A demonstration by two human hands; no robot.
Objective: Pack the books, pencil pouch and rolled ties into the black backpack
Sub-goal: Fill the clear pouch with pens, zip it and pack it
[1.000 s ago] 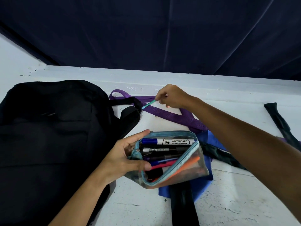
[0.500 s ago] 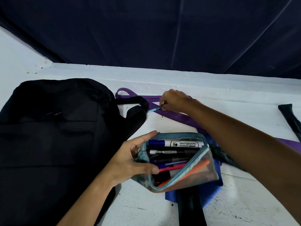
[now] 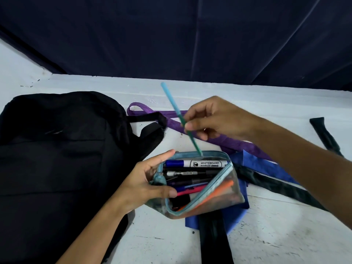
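Observation:
My left hand [image 3: 146, 184] grips the left end of a clear pencil pouch [image 3: 213, 199] with a teal zip, held open above the table. Inside lie a whiteboard marker [image 3: 196, 163] and several pens. My right hand [image 3: 215, 119] pinches a teal pen [image 3: 172, 103] that slants down, its lower tip at the pouch's mouth. The black backpack [image 3: 57, 159] lies flat at the left, shut as far as I can see. Unrolled ties lie around: a purple tie [image 3: 228, 141], a blue tie [image 3: 255, 164] and a black tie [image 3: 215, 239] under the pouch.
A white table [image 3: 276, 235] carries everything. Another black tie [image 3: 323, 134] lies at the far right. A dark curtain [image 3: 190, 35] hangs behind the table's far edge. No books are in view.
My right hand lifted the teal pen off the table near the purple tie and swung it over to the pouch's mouth. My left hand kept holding the pouch open.

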